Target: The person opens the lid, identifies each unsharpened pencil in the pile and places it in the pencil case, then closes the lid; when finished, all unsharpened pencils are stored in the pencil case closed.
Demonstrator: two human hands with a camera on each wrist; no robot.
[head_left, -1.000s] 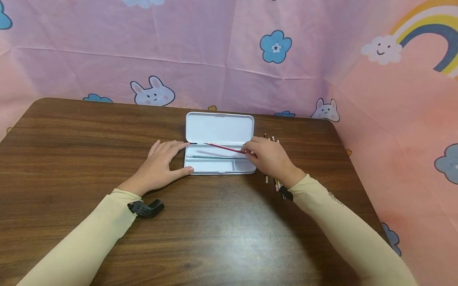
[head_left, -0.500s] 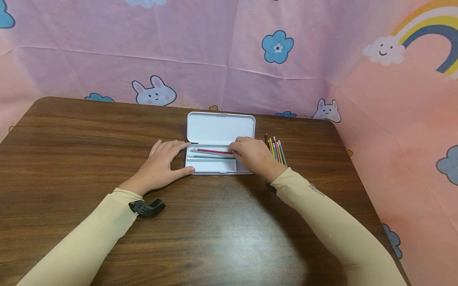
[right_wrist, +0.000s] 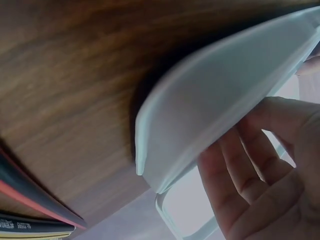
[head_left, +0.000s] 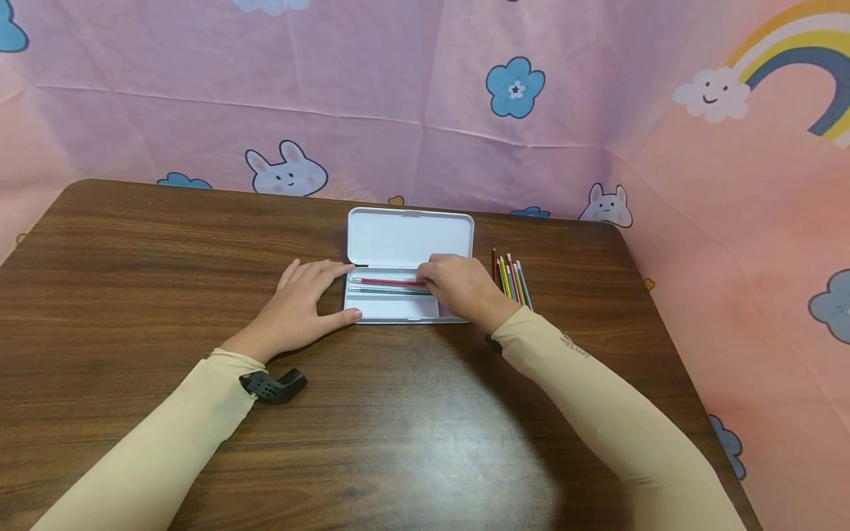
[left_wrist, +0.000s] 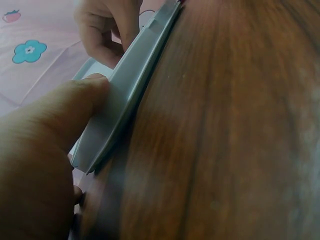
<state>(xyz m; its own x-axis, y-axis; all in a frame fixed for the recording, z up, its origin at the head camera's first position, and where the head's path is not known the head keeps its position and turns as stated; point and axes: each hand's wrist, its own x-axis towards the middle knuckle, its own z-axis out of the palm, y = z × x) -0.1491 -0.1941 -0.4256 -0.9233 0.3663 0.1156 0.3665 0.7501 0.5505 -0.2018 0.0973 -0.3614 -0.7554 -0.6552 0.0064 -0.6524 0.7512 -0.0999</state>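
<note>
An open white pencil case (head_left: 410, 237) lies on the table with its lid tipped back. A red pencil (head_left: 388, 281) lies lengthwise in its rear compartment, its left end showing. Just in front of it is a green pencil (head_left: 385, 292). My right hand (head_left: 458, 287) reaches into the case and pinches the red pencil near its right end; the fingertips are hidden from the head view. My left hand (head_left: 295, 313) spans the left end of the case, fingers extended. Its thumb (left_wrist: 92, 87) touches the case's front wall in the left wrist view.
Several coloured pencils (head_left: 513, 280) lie in a loose bundle to the right of the case, partly behind my right forearm. A divider splits the case's front compartment. The brown wooden table (head_left: 365, 442) ends at a patterned pink cloth (head_left: 372, 103) behind.
My right hand has moved left and down into the case, and the red pencil has gone from tilted above it to nearly level beside the green one. The left hand has stayed put.
</note>
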